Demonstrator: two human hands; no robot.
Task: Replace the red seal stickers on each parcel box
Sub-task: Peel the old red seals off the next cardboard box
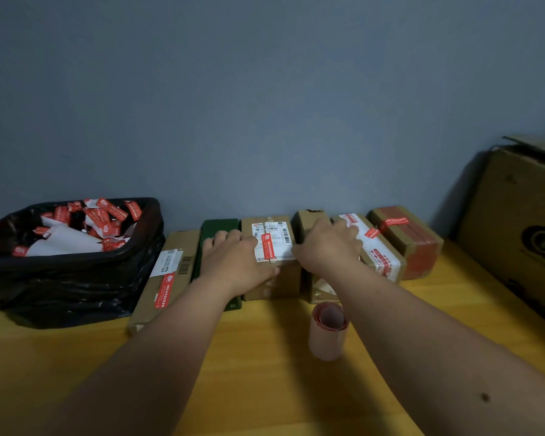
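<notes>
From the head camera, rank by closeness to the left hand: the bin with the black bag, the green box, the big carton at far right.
1. Green box, under the left hand.
2. Bin, at its left.
3. Big carton, far right.

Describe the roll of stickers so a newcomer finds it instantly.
Start at the row of cardboard parcel boxes along the blue wall. Just in front of them, on the yellow wooden table, stands a pinkish paper roll of stickers, the only cylinder there.

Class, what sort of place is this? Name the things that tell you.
Probably a parcel-packing desk in a plain room: a row of parcels on a wooden table, a sticker roll, a bin of peeled stickers.
</notes>
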